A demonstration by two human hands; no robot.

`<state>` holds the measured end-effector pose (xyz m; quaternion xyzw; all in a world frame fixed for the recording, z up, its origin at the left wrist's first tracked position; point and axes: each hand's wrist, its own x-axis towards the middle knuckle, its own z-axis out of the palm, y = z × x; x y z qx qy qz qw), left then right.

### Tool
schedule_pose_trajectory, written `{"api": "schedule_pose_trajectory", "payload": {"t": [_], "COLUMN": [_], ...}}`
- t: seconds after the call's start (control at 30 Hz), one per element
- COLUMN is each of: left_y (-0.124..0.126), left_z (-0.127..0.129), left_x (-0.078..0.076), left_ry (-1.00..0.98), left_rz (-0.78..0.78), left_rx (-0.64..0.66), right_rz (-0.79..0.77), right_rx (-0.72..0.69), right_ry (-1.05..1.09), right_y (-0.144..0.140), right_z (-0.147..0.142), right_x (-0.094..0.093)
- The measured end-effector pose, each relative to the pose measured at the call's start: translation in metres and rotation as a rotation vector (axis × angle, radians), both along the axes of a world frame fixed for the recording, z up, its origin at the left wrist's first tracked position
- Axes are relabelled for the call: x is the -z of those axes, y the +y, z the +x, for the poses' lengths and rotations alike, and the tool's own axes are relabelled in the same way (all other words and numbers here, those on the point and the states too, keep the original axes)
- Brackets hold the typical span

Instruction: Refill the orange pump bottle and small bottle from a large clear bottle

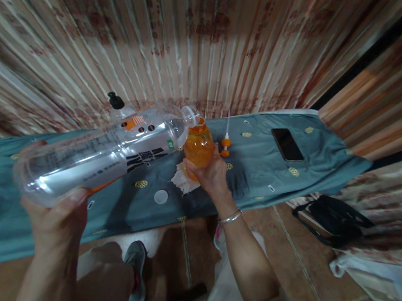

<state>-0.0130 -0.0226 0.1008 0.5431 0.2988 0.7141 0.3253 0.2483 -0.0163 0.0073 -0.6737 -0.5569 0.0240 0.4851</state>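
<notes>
Left hand [56,218] grasps the tilted clear bottle [103,154] by its base, mouth at the orange bottle [198,146] clenched upright on the desk [260,166] by right hand [212,173]; pouring wants steady necks, slow tilt.

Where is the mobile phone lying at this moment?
In the head view, the phone lies flat on the blue cloth, far right, beyond the orange bottle and its pump.

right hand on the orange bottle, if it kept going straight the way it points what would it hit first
The right hand already grips the orange bottle; past it, probably the clear bottle's mouth, then the curtain. Depth is unclear.
</notes>
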Motion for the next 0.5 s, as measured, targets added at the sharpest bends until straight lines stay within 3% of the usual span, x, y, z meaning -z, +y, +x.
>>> {"api": "schedule_pose_trajectory", "payload": {"t": [0.5], "left_y": [-0.0009], "left_z": [0.0026], "left_x": [-0.0015], "left_ry": [0.035], "left_rz": [-0.003], "left_rx": [-0.009], "right_rz": [-0.068], "right_rx": [0.003], "right_ry": [-0.04], "right_y": [-0.0013], "right_z": [0.0012], "right_x": [-0.0029]}}
